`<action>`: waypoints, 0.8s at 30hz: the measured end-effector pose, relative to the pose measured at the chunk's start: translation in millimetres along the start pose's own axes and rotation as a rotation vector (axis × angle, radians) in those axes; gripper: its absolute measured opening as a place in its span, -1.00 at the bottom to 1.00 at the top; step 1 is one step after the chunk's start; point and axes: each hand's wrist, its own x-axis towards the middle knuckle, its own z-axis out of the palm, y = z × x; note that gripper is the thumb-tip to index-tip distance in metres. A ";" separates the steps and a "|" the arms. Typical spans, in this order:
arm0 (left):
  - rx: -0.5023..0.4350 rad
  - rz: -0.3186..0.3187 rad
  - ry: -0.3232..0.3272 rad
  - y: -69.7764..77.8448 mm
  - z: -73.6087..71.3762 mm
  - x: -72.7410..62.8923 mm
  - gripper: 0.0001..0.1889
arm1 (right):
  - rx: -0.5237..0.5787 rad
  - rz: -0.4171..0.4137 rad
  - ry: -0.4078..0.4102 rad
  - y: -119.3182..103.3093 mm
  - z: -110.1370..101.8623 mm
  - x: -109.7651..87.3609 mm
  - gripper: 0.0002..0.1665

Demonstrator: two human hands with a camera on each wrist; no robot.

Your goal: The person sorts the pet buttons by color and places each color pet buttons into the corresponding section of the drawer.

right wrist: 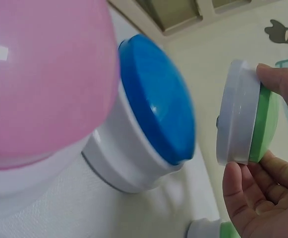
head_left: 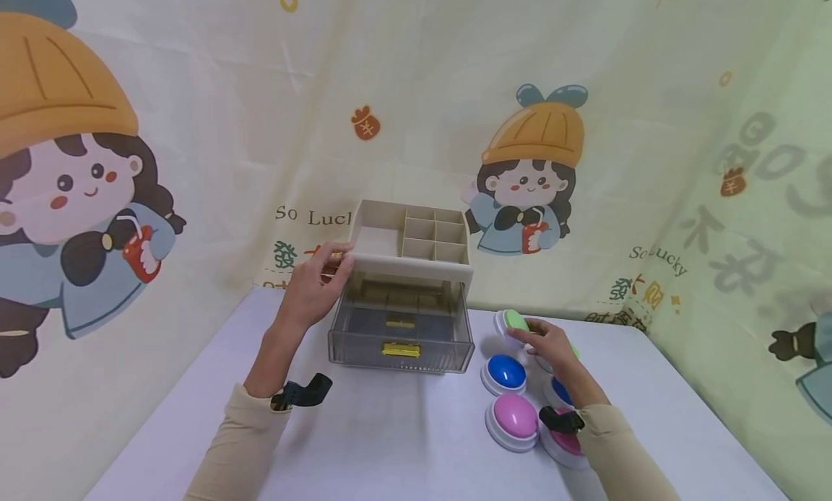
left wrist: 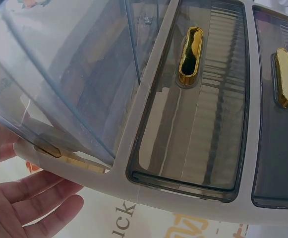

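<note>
My left hand holds the upper left corner of a desktop drawer organizer, thumb and index finger at its edge. Several of its fingers lie loosely curved beside the frame in the left wrist view. The organizer has a divided top tray, clear smoky drawers and gold handles; its bottom drawer juts forward. On the right, my right hand pinches a green-topped push button with a white base, thumb on one side and fingers on the other. The button is raised and tilted sideways.
Blue buttons and pink buttons stand on the white table at the right, close together. Another green button is partly hidden behind my right hand. A patterned cloth hangs behind the table.
</note>
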 end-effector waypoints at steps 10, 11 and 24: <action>0.002 -0.006 0.002 1.1 -1.0 -1.8 -0.62 | -0.034 -0.096 0.020 -9.7 -6.0 -14.5 0.07; 0.001 -0.007 0.001 1.2 -1.1 -1.9 -0.62 | -0.039 -0.103 0.020 -10.0 -6.6 -17.0 0.06; 0.002 -0.005 0.001 1.9 -1.3 -0.9 -0.61 | -0.065 -0.186 0.013 -27.1 -13.0 -53.2 -0.01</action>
